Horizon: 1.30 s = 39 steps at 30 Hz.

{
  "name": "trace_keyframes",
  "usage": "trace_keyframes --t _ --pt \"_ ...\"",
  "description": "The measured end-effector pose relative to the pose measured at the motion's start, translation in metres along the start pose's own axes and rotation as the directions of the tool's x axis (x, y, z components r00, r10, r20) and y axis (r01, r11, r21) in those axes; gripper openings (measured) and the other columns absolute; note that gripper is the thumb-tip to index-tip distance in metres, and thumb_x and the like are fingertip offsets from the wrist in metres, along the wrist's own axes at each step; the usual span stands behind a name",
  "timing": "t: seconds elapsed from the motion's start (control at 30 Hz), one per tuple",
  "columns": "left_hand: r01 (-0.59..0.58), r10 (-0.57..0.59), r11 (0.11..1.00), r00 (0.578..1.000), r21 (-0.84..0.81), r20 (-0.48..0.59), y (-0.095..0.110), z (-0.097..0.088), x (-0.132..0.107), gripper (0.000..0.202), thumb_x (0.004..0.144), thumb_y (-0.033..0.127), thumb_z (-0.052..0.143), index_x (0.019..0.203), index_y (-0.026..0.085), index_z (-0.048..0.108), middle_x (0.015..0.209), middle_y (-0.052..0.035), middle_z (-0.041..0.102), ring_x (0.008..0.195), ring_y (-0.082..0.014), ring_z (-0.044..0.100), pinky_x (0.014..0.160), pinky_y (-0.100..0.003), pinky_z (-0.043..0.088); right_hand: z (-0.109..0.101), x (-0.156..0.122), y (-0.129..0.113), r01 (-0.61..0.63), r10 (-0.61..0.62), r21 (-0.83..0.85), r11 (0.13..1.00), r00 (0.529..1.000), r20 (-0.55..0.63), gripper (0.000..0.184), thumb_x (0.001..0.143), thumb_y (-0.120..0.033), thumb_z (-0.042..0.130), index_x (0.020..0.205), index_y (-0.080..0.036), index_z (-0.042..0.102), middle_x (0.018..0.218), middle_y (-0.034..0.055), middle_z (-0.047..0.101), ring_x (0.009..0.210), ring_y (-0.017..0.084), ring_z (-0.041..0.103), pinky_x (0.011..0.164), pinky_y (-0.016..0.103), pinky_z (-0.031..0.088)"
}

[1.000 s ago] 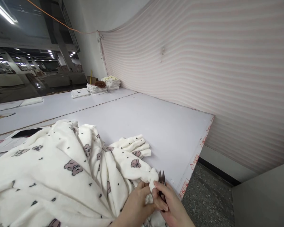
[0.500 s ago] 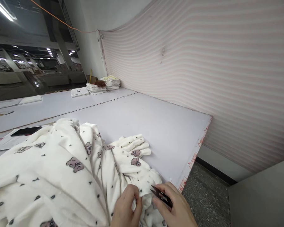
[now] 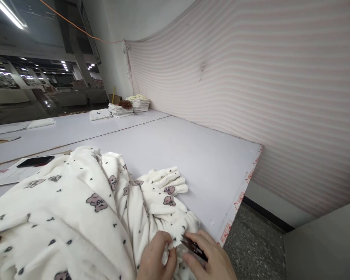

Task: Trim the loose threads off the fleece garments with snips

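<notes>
A white fleece garment (image 3: 72,225) printed with bears and small dark marks lies bunched over the near left of the table. My left hand (image 3: 157,256) pinches an edge of this cloth between thumb and fingers. In my right hand (image 3: 211,256) is a pair of dark thread snips (image 3: 195,247), the blades pointing left toward the pinched edge. The blade tips are close to the cloth beside my left fingers; whether they touch it I cannot tell.
The pale table (image 3: 204,155) ends at a taped right edge. A phone (image 3: 35,161) lies on papers (image 3: 6,175) at the left. Folded cloth stacks (image 3: 140,104) stand at the back. A striped curtain (image 3: 251,77) hangs along the right.
My right hand with the snips has moved slightly left, bringing the blades closer to the cloth edge in my left hand. The view has shifted a little.
</notes>
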State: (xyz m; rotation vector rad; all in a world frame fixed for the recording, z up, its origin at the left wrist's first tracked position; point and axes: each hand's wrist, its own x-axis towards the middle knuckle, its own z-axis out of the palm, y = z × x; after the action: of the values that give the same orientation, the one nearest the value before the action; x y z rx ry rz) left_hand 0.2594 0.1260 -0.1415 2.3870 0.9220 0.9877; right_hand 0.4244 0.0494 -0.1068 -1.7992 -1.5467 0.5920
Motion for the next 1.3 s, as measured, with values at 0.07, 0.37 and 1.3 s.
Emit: trace_keyframes --t 0.07,0.37,1.3 --pt "-0.007 0.007 1.0 1.0 0.006 0.004 0.0 -0.001 0.0 0.014 0.083 0.011 0.046 0.088 0.024 0.043 0.073 0.002 0.056 0.065 -0.0131 0.061 0.061 -0.021 0.049 0.001 0.001 -0.002 0.017 -0.017 -0.032 0.999 1.0 0.006 0.024 0.084 -0.031 0.056 0.105 -0.027 0.066 0.095 0.0027 0.068 0.082 0.018 0.068 0.066 0.021 0.051" --pt "-0.056 0.056 0.995 0.998 -0.079 0.005 0.006 -0.007 0.006 0.015 0.086 0.008 0.043 0.085 0.023 0.043 0.075 -0.0004 0.055 0.068 -0.0138 0.059 0.063 -0.022 0.049 -0.002 -0.004 -0.004 0.035 -0.034 -0.233 0.972 0.999 0.01 0.026 0.089 -0.035 0.05 0.11 -0.031 0.063 0.095 0.0016 0.069 0.078 0.02 0.069 0.062 0.023 0.052" --pt "-0.073 0.078 0.992 0.996 -0.107 0.042 0.004 -0.005 0.005 0.018 0.086 0.005 0.042 0.088 0.022 0.044 0.084 -0.0021 0.058 0.076 -0.0133 0.061 0.068 -0.021 0.049 -0.001 -0.003 -0.009 0.042 -0.044 -0.22 0.975 0.999 -0.001 0.023 0.09 -0.031 0.049 0.108 -0.029 0.064 0.092 0.0004 0.07 0.079 0.017 0.07 0.06 0.019 0.051"
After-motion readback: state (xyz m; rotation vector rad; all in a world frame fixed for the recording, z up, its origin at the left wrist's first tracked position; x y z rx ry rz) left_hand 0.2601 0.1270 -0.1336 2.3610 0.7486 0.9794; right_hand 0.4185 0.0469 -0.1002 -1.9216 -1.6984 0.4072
